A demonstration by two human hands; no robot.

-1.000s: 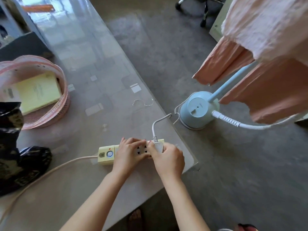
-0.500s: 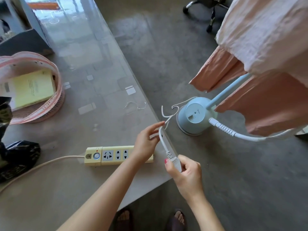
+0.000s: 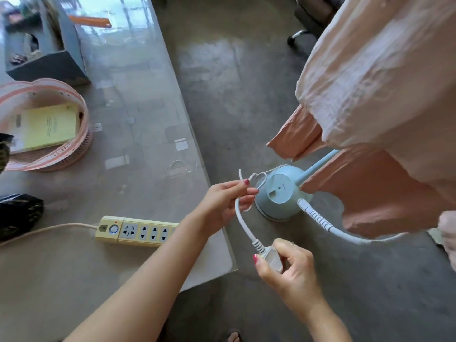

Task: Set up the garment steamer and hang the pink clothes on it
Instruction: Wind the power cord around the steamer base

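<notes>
Right, my right hand (image 3: pixel 288 270) pinches the white steamer plug (image 3: pixel 271 258) just right of the yellow plastic power strip (image 3: pixel 138 232), left hand (image 3: pixel 228 201) gripping its white cord (image 3: pixel 243 222); feed slack, align prongs squarely.

Glossy table (image 3: pixel 138 99); crinkled cloth garment (image 3: pixel 370 82).

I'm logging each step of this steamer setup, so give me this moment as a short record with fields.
left hand: left hand pinches the white power cord
right hand: right hand grips the plug, unplugged
power strip: power strip on the table, visible sockets empty
steamer base: steamer base on the floor beside the table
pink clothes: pink clothes hanging above the base
</notes>
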